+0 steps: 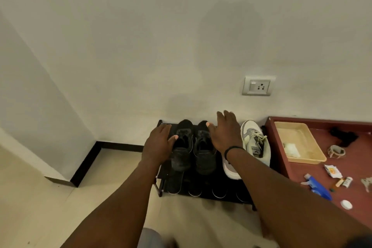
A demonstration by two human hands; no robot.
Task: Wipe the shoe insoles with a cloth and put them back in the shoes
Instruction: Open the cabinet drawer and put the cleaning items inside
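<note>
Left hand (pixel 159 143), right hand (pixel 224 133), spread above black shoes (pixel 203 147)

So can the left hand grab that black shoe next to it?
Probably yes: the left hand is open right beside the left black shoe on the rack, with nothing between them.

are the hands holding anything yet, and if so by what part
Nothing is held. The left hand and right hand hover with fingers extended over the black shoes on the rack.
</note>
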